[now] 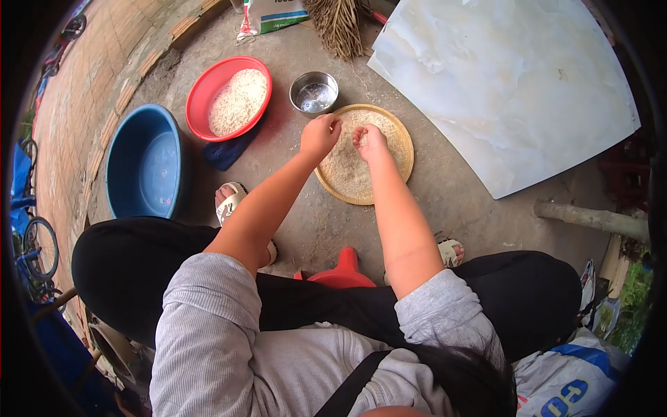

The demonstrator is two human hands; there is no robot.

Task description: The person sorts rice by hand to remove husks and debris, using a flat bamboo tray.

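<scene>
A round yellow tray [406, 154] lies on the ground, covered with pale rice grains [347, 174]. Over its left rim is my left hand [321, 136], fingers pinched together near the tips; whatever is between them is too small to make out. My right hand [371, 142] is above the tray's middle, palm turned up and fingers curled round a little rice. A small gap separates the two hands. Just beyond the left hand stands a metal bowl [314, 93], shiny inside.
Left of the metal bowl, a red basin [194, 111] holds more rice and rests partly over a dark blue cloth [226, 154]. A blue tub [144, 163] stands farther left. A large pale sheet [500, 90] lies at right, a straw broom [335, 28] behind. A red stool [342, 273] is beneath me.
</scene>
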